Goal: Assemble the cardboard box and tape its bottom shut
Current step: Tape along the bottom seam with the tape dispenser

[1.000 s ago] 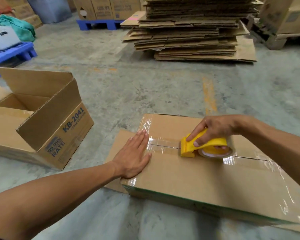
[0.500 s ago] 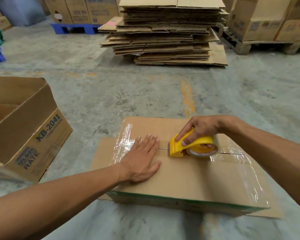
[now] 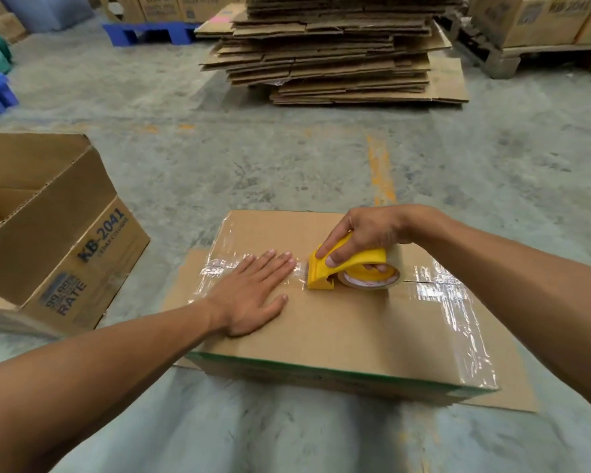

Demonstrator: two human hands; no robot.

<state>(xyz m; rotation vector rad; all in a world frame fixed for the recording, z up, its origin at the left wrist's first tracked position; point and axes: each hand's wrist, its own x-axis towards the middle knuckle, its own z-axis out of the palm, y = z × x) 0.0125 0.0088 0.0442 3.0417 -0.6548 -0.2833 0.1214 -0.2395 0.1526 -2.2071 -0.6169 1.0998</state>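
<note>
A brown cardboard box (image 3: 338, 329) lies upside down on the floor in front of me, its bottom flaps closed and facing up. Clear tape runs along the centre seam and across both ends. My right hand (image 3: 365, 233) grips a yellow tape dispenser (image 3: 348, 269) that rests on the seam near the middle of the box. Just left of the dispenser, my left hand (image 3: 253, 295) lies flat on the box with fingers spread, its fingertips almost touching the dispenser's front.
An open box marked KB-2041 (image 3: 65, 254) stands to the left on the concrete floor. A tall stack of flattened cartons (image 3: 331, 52) sits ahead. Blue pallets (image 3: 144, 29) and boxes on a wooden pallet (image 3: 533, 25) line the back.
The dispenser has slid left along the seam, laying tape behind it. My left hand has shifted slightly on the box. My head has turned, so the open box sits further left.
</note>
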